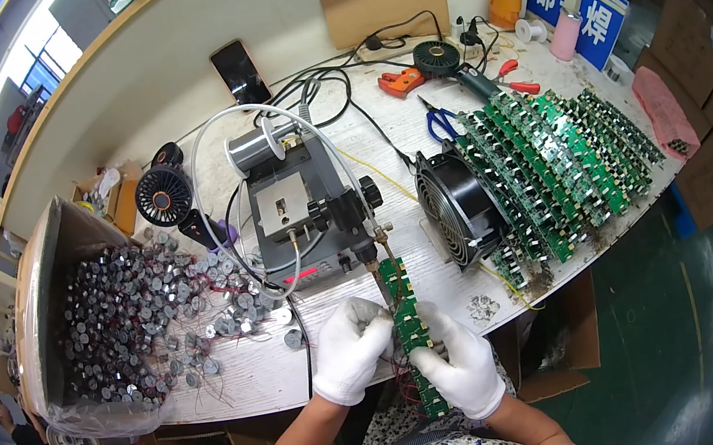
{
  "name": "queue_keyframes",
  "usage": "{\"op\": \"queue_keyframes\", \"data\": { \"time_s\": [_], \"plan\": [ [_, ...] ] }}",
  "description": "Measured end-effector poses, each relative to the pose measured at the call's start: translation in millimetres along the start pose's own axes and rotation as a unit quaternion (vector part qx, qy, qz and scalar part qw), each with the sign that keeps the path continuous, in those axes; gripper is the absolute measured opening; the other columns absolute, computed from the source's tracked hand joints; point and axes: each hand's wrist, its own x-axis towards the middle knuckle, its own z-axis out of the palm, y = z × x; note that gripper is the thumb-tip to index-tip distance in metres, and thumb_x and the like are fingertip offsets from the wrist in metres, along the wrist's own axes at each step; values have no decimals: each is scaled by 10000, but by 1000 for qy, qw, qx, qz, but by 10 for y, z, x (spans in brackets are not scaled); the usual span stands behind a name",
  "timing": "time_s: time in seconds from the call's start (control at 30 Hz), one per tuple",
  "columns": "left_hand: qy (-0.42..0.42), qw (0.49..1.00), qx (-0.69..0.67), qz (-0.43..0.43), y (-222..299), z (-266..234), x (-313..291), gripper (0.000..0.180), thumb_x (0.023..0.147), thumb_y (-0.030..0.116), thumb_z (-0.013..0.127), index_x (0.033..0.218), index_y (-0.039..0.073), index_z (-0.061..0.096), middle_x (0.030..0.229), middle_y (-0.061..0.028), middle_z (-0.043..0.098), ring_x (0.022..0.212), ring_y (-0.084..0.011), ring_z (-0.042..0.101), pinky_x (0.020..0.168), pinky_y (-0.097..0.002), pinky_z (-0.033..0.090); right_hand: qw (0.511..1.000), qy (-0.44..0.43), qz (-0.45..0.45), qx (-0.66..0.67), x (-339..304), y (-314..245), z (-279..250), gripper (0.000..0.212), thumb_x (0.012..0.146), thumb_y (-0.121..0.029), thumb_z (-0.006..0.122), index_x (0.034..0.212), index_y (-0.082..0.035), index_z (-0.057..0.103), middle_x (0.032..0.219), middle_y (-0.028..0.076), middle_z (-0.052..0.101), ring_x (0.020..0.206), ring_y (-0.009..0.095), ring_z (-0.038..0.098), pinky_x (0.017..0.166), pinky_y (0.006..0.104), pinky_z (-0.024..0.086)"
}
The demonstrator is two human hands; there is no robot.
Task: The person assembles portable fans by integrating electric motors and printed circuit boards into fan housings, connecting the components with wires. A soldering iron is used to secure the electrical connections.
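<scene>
Circuit-board strip (407,315) is being pinched by the gloved right hand (460,362), its long axis run near to far, slightly leftward, far end beside the soldering head (367,253), near end past the edge of the bench (446,287). The left hand (351,351) is bunched alongside, its tips hidden; what is gripped there cannot be told. Green, narrow, dotted pale.

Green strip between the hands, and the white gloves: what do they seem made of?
Green strip: probably rigid circuit-board laminate, smooth, going by its flat straight form and pale metallic-looking spots. White gloves: likely matte fabric, given the soft creases; fibre unclear.
</scene>
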Motion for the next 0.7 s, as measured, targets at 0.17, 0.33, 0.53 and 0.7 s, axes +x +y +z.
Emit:
{"op": "queue_keyframes", "data": {
  "time_s": [0.17,0.33,0.53,0.7],
  "plan": [
    [-10,999,30,-1,13,-10,8,91,840,49,575,844,-24,522,662,-47,558,535,-86,515,498,-231,431,1000,3,-1,12,-5,0,-1,542,774,6,662,1289,-5,496,957,158,646,765,203,658,667,286,534],
    [-7,1000,0,6,-28,-12,-3,90,829,44,583,854,-20,525,682,-44,565,549,-79,517,506,-231,436,1000,4,-9,3,-53,47,14,559,770,9,666,1301,-19,494,923,152,641,744,204,650,662,289,527],
    [-5,1000,-3,11,-74,-27,12,93,816,39,597,859,-13,534,706,-35,572,567,-74,527,521,-229,448,1000,6,-20,-16,-56,65,12,561,767,0,672,1300,-23,498,907,153,638,736,211,645,659,292,522],
    [-8,1000,6,16,-88,-27,14,99,814,45,603,860,-16,540,709,-35,575,572,-74,531,524,-229,449,1000,12,-20,-9,-66,86,22,549,769,-4,670,1292,-16,504,912,151,640,736,206,644,660,289,522]
  ]
}}
